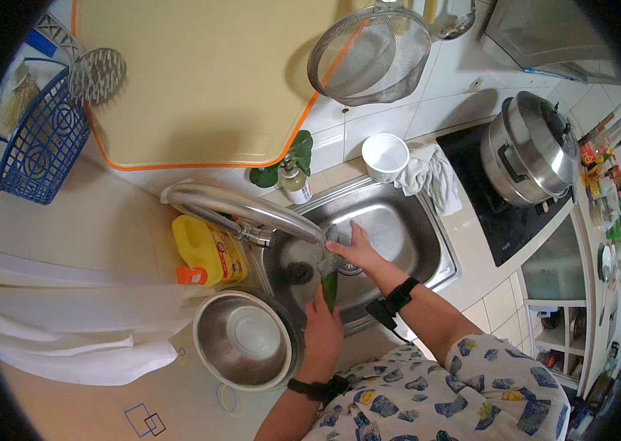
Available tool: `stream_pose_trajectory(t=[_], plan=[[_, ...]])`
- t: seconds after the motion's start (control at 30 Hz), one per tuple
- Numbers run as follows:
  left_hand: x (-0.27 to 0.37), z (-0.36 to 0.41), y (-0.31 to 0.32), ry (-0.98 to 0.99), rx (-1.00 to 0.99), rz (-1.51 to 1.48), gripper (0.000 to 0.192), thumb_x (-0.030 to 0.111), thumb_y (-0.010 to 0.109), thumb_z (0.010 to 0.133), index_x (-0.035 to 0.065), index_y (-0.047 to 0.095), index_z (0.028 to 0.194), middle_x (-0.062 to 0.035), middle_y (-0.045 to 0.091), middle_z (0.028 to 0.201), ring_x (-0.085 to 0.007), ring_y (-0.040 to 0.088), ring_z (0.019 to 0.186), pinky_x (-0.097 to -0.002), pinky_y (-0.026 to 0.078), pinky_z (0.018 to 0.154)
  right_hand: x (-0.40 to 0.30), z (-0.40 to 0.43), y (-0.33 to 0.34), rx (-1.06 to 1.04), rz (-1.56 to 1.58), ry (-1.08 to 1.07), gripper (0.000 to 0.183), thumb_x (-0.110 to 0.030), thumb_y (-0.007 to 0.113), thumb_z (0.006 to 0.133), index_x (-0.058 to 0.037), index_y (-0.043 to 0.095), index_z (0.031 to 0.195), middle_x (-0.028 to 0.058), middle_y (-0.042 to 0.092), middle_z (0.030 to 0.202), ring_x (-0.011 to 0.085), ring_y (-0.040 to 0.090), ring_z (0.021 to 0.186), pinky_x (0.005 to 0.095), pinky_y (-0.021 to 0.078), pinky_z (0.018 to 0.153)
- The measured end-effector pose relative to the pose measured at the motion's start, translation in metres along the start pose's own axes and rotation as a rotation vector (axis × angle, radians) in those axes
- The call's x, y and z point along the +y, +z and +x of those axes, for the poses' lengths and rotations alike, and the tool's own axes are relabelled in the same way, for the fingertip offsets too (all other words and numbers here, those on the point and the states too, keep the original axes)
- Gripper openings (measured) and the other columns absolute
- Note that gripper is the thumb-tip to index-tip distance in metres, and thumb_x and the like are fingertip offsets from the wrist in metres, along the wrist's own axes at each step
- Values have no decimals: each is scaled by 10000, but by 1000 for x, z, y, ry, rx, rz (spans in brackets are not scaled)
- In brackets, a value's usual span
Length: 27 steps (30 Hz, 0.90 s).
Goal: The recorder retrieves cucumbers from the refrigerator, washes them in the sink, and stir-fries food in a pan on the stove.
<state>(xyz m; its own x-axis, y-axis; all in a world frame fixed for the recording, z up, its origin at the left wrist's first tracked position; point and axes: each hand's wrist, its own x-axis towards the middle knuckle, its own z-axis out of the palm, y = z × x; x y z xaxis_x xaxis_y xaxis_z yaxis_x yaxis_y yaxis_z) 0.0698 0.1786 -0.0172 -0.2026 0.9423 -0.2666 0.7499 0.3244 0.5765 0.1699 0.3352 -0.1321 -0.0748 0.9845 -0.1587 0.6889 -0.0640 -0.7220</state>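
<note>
My left hand (326,331) grips the lower end of a green cucumber (330,293) over the stainless steel sink (420,264). The cucumber's far end runs into a greyish scrubbing cloth or mesh (328,265), which hides it. My right hand (359,249) holds this cloth around the cucumber, thumb and fingers spread about it. Just above them is the end of the curved metal faucet (244,206); whether water runs is hard to tell. A dark wire scourer (299,273) lies on the sink floor left of the cucumber, and the drain (350,269) is partly hidden behind my hands.
Left of the sink stand a yellow jug (200,242) and a metal basin (205,342). A pump bottle (295,184), white bowl (385,157) and rag (431,179) line the back rim. A steel pot (525,154) sits on the cooktop (503,231); a mesh strainer (371,58) hangs above.
</note>
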Motion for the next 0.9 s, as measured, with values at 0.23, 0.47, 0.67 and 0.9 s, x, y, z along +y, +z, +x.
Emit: stream_pose_trajectory(t=[0.23, 0.47, 0.67, 0.9], plan=[[2, 2, -6, -52, -61, -99, 621, 77, 549, 845, 83, 221, 1372, -285, 360, 1237, -428, 474, 1066, -452, 460, 841, -26, -23, 29, -369, 1014, 385, 559, -231, 562, 873, 13, 308, 1307, 147, 501, 1118, 224, 495, 998, 341, 435, 833], [5, 0, -20, 34, -127, -77, 581, 111, 559, 849, 56, 267, 1348, -269, 423, 1208, -416, 499, 1050, -437, 454, 843, -21, 13, 20, -221, 836, 465, 436, -320, 539, 856, 31, 460, 1103, 118, 556, 871, 217, 549, 710, 365, 478, 618], [-12, -13, -33, -119, -336, -280, 579, 310, 542, 879, 54, 301, 1339, -237, 585, 1047, -360, 586, 950, -404, 461, 802, -24, 24, -13, -484, 1462, 746, 306, -349, 477, 881, -72, 552, 776, 88, 574, 657, 239, 551, 546, 393, 495, 573], [-7, -18, -48, -21, -312, -190, 554, 298, 546, 874, 126, 321, 1350, -207, 579, 1088, -376, 579, 946, -408, 466, 769, -15, 19, -19, -610, 1935, 710, 329, -328, 460, 880, -54, 607, 771, 110, 637, 750, 273, 603, 703, 382, 485, 692]])
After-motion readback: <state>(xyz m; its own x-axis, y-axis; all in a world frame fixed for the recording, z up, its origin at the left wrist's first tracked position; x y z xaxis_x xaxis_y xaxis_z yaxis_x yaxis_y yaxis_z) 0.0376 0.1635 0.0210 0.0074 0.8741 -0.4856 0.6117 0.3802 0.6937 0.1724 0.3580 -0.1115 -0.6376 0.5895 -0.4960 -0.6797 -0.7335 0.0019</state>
